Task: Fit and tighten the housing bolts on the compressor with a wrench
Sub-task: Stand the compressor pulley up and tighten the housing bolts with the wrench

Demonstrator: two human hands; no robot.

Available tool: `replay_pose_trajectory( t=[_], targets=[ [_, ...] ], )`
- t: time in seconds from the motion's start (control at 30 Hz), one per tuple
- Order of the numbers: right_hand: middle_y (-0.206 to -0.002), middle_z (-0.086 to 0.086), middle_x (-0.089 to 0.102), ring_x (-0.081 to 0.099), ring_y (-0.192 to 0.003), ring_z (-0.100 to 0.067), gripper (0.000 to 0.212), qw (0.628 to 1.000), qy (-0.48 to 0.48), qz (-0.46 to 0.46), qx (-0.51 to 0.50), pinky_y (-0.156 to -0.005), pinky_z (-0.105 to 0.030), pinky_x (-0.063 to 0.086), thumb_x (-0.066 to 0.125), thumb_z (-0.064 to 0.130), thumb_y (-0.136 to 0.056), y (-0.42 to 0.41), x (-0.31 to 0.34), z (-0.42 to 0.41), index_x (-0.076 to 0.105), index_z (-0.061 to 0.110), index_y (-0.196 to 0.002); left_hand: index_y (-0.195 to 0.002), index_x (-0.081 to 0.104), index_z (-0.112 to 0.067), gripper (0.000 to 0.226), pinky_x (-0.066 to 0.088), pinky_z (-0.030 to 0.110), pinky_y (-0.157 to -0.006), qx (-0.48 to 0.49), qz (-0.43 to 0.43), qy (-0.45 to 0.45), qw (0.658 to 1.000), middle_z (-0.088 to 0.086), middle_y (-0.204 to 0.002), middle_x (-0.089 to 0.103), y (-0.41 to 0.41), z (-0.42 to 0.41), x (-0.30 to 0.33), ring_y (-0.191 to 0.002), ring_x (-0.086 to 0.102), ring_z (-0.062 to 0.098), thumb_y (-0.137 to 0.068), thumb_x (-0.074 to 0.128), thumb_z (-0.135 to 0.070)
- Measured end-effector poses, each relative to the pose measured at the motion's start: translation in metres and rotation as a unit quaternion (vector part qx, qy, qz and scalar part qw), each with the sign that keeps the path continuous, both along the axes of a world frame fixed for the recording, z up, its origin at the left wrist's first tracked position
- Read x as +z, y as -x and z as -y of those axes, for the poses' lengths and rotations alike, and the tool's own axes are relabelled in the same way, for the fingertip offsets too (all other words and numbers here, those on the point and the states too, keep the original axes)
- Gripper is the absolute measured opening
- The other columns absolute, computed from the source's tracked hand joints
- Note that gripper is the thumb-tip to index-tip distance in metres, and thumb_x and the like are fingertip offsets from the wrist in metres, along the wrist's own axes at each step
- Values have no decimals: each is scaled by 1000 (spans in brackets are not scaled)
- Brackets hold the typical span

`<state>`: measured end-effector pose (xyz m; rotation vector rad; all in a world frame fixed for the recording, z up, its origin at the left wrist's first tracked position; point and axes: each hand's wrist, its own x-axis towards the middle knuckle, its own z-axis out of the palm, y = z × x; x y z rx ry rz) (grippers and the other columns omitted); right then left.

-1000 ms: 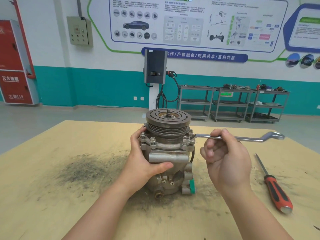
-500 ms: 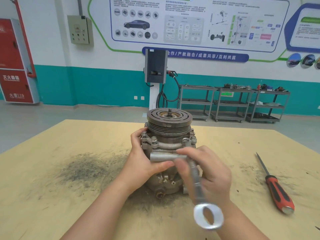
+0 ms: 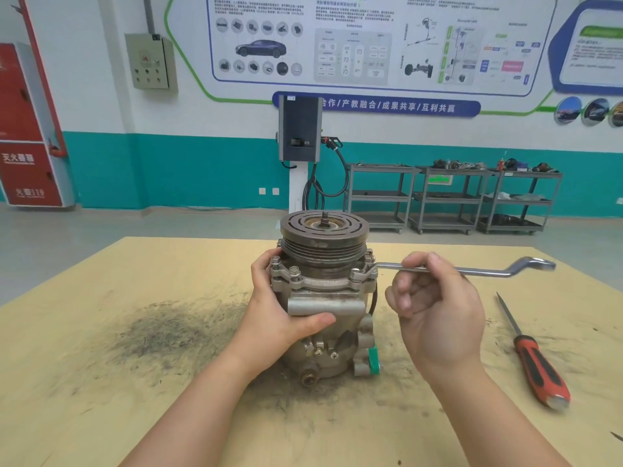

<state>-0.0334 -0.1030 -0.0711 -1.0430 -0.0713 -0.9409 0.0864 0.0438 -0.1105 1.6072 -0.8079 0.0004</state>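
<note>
I keep the compressor (image 3: 323,298) standing pulley-up near the middle of the surface (image 3: 101,382), my left hand (image 3: 283,308) wrapped round its left side, thumb across the front, so it should not twist while I pull. My right hand (image 3: 435,298) curls its fingers over the shaft of the one wrench (image 3: 472,269), whose near ring sits on a housing bolt (image 3: 369,264) on the right flange; the handle points right. I count two more bolts (image 3: 295,272) on the near left of the flange. One screwdriver (image 3: 536,362) lies idle to the right.
</note>
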Motion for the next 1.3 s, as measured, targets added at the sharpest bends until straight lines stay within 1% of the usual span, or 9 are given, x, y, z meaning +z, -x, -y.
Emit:
replay_pose_trajectory(
  t=[0.2, 0.33, 0.5, 0.63, 0.73, 0.87, 1.03, 1.13, 1.3],
  targets=[
    [-52, -7, 47, 36, -41, -15, 23, 996, -24, -33, 80, -42, -22, 29, 52, 17, -79, 1, 11, 15, 65, 13, -60, -104, 18, -83, 93, 46, 31, -108, -2, 2, -3, 1000, -15, -135, 51, 1, 0, 0, -121, 57, 4, -48, 87, -56],
    [-54, 0, 54, 46, -46, -14, 31, 989, 112, 15, -94, -45, -22, 36, 46, 20, -86, 2, -7, -3, 68, 24, -64, -103, 16, -84, 94, 49, 22, -100, 2, -6, -10, 1000, -20, -132, 50, 0, 0, -1, -116, 58, -3, -41, 84, -62],
    [-70, 8, 55, 51, -60, -1, 26, 864, 411, 76, -281, -55, -11, 40, 45, 13, -93, -1, -19, -26, 67, 8, -81, -104, 18, -81, 93, 51, 17, -95, 5, -2, -7, 1000, -22, -127, 53, -1, 0, -1, -111, 59, -9, -44, 86, -58],
    [-69, -2, 56, 49, -59, -8, 32, 824, 453, 79, -331, -53, -14, 40, 47, 17, -98, -2, -19, -33, 68, -1, -83, -109, 19, -77, 97, 51, 20, -97, 21, 3, -10, 1000, -16, -128, 56, 2, 0, -2, -113, 60, -4, -47, 92, -60],
    [-70, 8, 55, 51, -62, -5, 25, 890, 353, 115, -267, -59, -15, 41, 43, 16, -95, 6, -13, -28, 66, 15, -86, -109, 18, -75, 100, 47, 37, -108, 55, -2, -4, 998, -14, -133, 54, 16, 5, 0, -120, 57, 2, -39, 90, -64],
    [-54, 1, 52, 43, -46, -15, 30, 992, 73, 62, -85, -47, -22, 36, 46, 21, -87, 11, 4, -11, 68, 23, -67, -127, 19, -59, 110, 41, 43, -112, 153, 22, 18, 988, -9, -139, 43, 50, 25, -1, -130, 47, 13, -42, 89, -58],
    [-45, -5, 40, 30, -36, -14, 44, 991, -129, 28, 12, -40, -21, 25, 40, 9, -91, 3, 7, 4, 61, 15, -52, -146, 6, -36, 112, 25, 52, -118, 247, 89, 46, 964, -4, -144, 23, 85, 41, -6, -141, 28, 25, -61, 63, -81],
    [-45, -3, 40, 28, -35, -13, 46, 989, -145, 32, 16, -38, -19, 24, 38, 9, -90, 5, 11, 10, 59, 15, -50, -150, 11, -12, 109, 17, 38, -120, 259, 84, 99, 957, -4, -139, 18, 77, 35, 1, -141, 24, 21, -77, 27, -92],
    [-44, -1, 37, 27, -34, -11, 34, 987, -150, 37, 46, -35, -20, 25, 45, 14, -83, 7, 14, 14, 57, 13, -51, -155, 8, -29, 130, 23, 31, -117, 85, -30, 80, 993, -14, -156, 21, 17, 6, 17, -144, 21, -1, -52, 56, -92]
  ],
)
